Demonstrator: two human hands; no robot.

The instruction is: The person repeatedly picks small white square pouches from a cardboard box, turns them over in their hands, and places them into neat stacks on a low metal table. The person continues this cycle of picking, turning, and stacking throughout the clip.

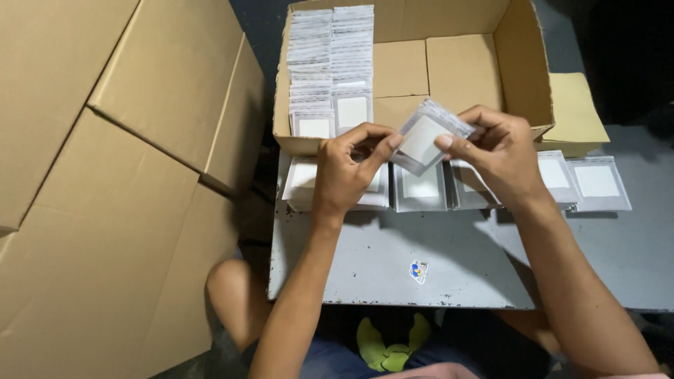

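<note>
Left hand: the left hand [347,172] was curled, its thumb and forefinger pinching the lower left edge of a small clear packet [425,137].
Right hand: the right hand [502,151] was loosely curled, its fingertips pinching the packet's right corner.
Packet: square, clear plastic with a white square card inside; held above the far edge of the surface [449,260], just in front of the open carton [523,63]; turned like a diamond, one corner up and away, its flat face towards the camera.
Row on the surface: more packets of the same kind [420,188] lay flat, side by side along the far edge, under both hands, the last ones [597,181] near the right.
Open carton: brown cardboard, beyond the far edge; two tight rows of stacked packets [330,63] filled its left side, the rest showing bare bottom flaps.
Sticker: a small blue and white sticker [418,271] sat near the surface's near edge.
Large boxes: plain brown cardboard boxes [105,175] stood off the left edge.
</note>
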